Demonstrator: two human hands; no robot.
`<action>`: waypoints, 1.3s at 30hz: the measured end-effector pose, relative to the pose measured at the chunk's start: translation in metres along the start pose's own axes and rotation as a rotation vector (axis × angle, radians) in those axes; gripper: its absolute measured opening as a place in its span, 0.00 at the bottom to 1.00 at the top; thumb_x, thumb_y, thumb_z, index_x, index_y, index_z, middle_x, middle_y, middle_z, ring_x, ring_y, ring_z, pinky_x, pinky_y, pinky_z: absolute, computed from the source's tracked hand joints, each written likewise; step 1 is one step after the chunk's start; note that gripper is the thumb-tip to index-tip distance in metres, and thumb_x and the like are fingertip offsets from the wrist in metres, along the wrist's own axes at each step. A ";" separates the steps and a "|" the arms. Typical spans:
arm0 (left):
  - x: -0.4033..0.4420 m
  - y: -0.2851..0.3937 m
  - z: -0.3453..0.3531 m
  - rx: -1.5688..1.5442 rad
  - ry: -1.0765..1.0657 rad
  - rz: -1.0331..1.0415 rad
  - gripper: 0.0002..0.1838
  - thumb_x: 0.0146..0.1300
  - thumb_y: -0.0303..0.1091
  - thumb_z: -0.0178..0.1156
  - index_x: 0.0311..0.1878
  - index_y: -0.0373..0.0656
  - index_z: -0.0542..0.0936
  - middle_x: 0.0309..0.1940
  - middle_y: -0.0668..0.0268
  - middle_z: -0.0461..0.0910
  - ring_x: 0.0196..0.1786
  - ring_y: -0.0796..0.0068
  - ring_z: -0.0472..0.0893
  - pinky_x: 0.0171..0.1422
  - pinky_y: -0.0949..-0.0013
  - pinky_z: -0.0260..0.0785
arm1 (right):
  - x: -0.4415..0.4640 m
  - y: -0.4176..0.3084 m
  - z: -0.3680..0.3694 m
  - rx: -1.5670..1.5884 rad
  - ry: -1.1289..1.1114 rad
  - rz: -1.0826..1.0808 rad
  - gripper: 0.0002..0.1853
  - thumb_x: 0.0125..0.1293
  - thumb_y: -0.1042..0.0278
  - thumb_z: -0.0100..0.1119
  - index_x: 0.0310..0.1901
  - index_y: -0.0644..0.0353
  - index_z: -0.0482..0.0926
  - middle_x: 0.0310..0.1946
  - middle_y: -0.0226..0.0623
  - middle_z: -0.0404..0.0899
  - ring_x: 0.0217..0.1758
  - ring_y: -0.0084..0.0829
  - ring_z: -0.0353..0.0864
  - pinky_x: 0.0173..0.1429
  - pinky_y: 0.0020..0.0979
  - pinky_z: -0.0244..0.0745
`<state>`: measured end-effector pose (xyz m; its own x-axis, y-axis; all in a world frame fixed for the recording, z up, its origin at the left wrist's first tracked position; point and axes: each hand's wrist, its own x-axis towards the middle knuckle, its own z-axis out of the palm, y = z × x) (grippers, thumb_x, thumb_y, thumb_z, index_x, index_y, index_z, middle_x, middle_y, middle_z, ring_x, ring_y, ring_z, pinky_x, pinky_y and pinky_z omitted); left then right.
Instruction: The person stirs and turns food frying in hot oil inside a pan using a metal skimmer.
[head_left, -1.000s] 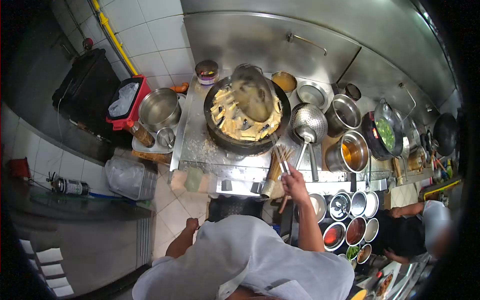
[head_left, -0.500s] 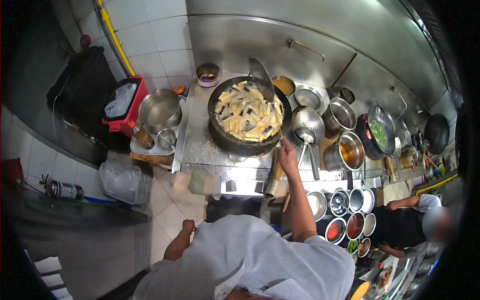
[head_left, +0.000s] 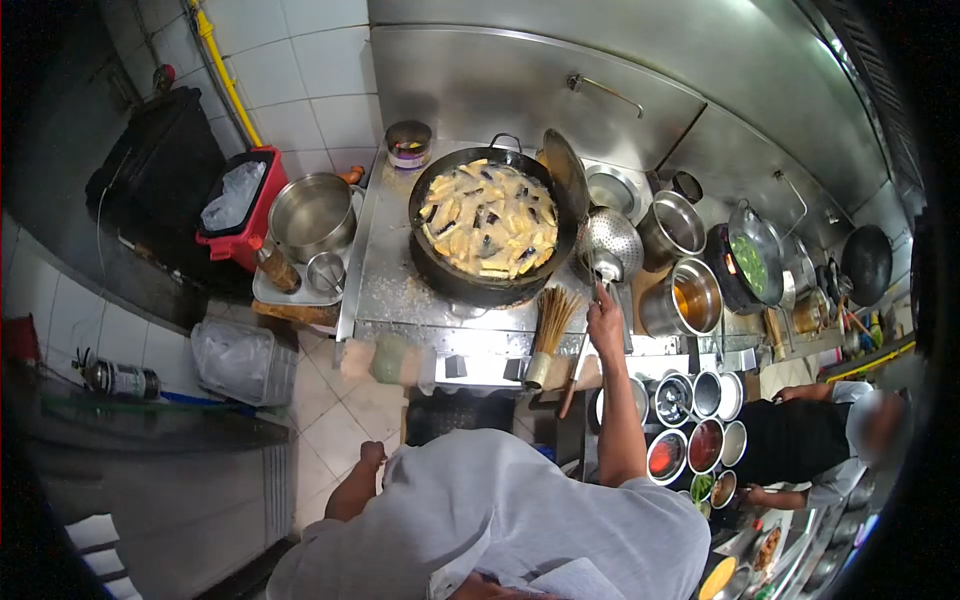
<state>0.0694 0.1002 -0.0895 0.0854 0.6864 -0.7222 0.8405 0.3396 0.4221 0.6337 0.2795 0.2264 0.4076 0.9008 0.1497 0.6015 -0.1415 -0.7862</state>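
Note:
My right hand (head_left: 605, 320) is wrapped round the long handle of a large round skimmer (head_left: 566, 175), whose wooden end pokes out below the fist. The skimmer's wide metal head is tilted at the right rim of a black wok (head_left: 432, 268). Pale strips and dark-skinned pieces, looking like eggplant, bubble in the wok's foamy oil (head_left: 488, 215). Low beside my body, my left hand (head_left: 372, 455) is curled closed, with nothing visible in it. A bamboo brush (head_left: 553, 325) stands between the wok and my right forearm.
Right of the wok lie a perforated strainer (head_left: 610, 245), a steel pot of orange liquid (head_left: 695, 295) and a wok with greens (head_left: 750, 262). Sauce bowls (head_left: 667, 455) stand by my right arm, with a co-worker (head_left: 800, 440) beyond. A steel pot (head_left: 312, 215) sits left.
My right hand has moved right and slightly down. The skimmer head has swung from over the wok's contents to its right rim. My left hand stays low, still closed.

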 end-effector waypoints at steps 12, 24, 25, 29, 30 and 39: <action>-0.013 0.013 0.010 0.147 0.059 0.112 0.10 0.58 0.29 0.51 0.26 0.34 0.76 0.25 0.54 0.80 0.24 0.61 0.83 0.24 0.59 0.73 | -0.011 -0.031 -0.010 0.477 -0.202 0.471 0.29 0.68 0.75 0.45 0.71 0.57 0.61 0.20 0.24 0.67 0.14 0.16 0.61 0.15 0.21 0.56; -0.010 -0.036 0.048 0.273 0.249 0.282 0.14 0.57 0.35 0.52 0.27 0.34 0.81 0.26 0.48 0.83 0.28 0.56 0.83 0.36 0.54 0.74 | -0.012 -0.029 0.008 1.212 -0.495 0.824 0.04 0.73 0.70 0.43 0.38 0.54 0.64 0.21 0.23 0.61 0.12 0.12 0.53 0.09 0.15 0.46; -0.013 -0.034 0.044 0.096 0.216 0.215 0.13 0.57 0.35 0.53 0.27 0.34 0.81 0.27 0.48 0.83 0.29 0.56 0.83 0.36 0.54 0.75 | -0.015 -0.033 0.009 1.214 -0.497 0.825 0.04 0.73 0.70 0.43 0.38 0.54 0.64 0.21 0.23 0.61 0.12 0.12 0.53 0.09 0.15 0.46; -0.022 -0.023 0.032 -0.238 0.213 0.121 0.13 0.57 0.34 0.53 0.27 0.34 0.81 0.27 0.48 0.83 0.29 0.56 0.84 0.36 0.53 0.75 | -0.025 -0.055 0.002 1.192 -0.467 0.732 0.10 0.72 0.73 0.44 0.53 0.54 0.66 0.21 0.23 0.62 0.13 0.12 0.54 0.09 0.15 0.47; -0.011 -0.030 0.033 0.136 0.213 0.233 0.14 0.58 0.34 0.51 0.26 0.33 0.80 0.25 0.49 0.82 0.27 0.57 0.83 0.34 0.54 0.74 | -0.028 -0.063 0.000 1.144 -0.478 0.673 0.15 0.71 0.74 0.44 0.58 0.54 0.65 0.21 0.24 0.63 0.13 0.12 0.55 0.09 0.15 0.47; -0.010 -0.017 0.025 0.095 0.211 0.242 0.11 0.56 0.29 0.52 0.25 0.32 0.78 0.23 0.51 0.81 0.25 0.59 0.82 0.28 0.57 0.73 | -0.043 -0.113 -0.020 0.604 -0.459 0.452 0.29 0.70 0.73 0.47 0.72 0.56 0.59 0.21 0.22 0.68 0.14 0.14 0.58 0.16 0.19 0.51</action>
<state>0.0678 0.0715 -0.1036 0.1842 0.8612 -0.4737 0.8562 0.0961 0.5077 0.5615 0.2489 0.3210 0.1247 0.9055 -0.4057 -0.0698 -0.3999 -0.9139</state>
